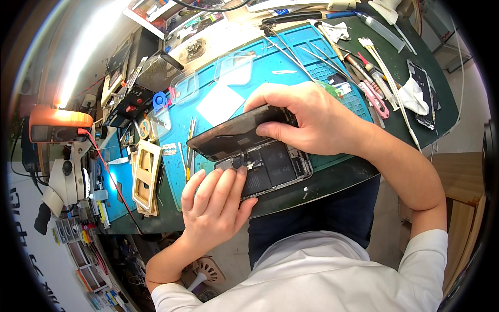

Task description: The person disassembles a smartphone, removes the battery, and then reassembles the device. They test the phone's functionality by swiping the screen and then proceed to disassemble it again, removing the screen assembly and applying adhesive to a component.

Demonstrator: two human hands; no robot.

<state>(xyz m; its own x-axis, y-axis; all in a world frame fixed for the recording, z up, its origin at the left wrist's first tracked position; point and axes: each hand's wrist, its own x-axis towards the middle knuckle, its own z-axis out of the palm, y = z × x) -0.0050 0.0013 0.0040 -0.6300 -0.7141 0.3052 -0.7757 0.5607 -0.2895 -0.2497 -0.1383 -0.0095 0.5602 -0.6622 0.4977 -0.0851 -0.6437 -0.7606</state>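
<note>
An opened smartphone lies at the near edge of the bench, its body [271,165] showing a black battery and small internal parts. Its dark screen panel [223,134] is tilted up along the far side, with the inner face toward me. My right hand [306,117] grips this panel at its right end, thumb on the inner face and fingers behind. My left hand [215,205] rests on the left part of the body, fingers stretched out and index fingertip touching the inside near a connector. Its thumb is apart from the fingers, by the near edge. Whatever lies under the fingertips is hidden.
A blue work mat [208,83] carries a white card [220,104], clear plastic boxes [234,67] and tweezers [288,54]. Screwdrivers, brushes and pink-handled scissors [375,101] lie right. Left are a beige phone-shaped mould [147,174] and an orange meter [60,125] with a red lead.
</note>
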